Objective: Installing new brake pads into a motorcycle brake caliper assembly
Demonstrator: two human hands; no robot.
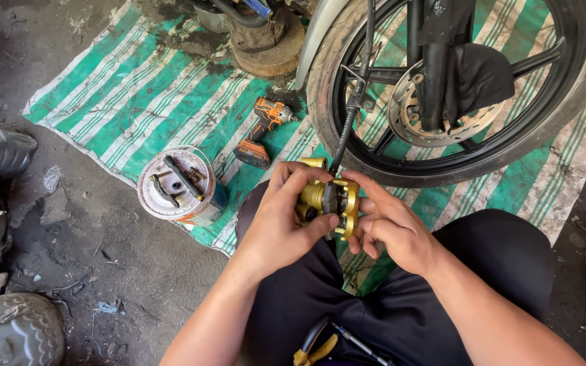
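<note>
I see both hands pinching a gold brake part [328, 198] over my lap: left hand [281, 220] wraps its side, right hand [391, 227] grips the other, near the wheel [456, 88].

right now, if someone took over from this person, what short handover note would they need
Left hand: grips the gold metal brake caliper, thumb across its face.
Right hand: fingers support the caliper's right edge.
Caliper: off the wheel, held over the lap, black hose attached and running up along the black motorcycle wheel with its steel brake disc.
Nearby on the green-striped mat: orange and black cordless driver, round white tub of tools.
Done: caliper is off the disc.
Left: caliper not yet back on the wheel.
</note>
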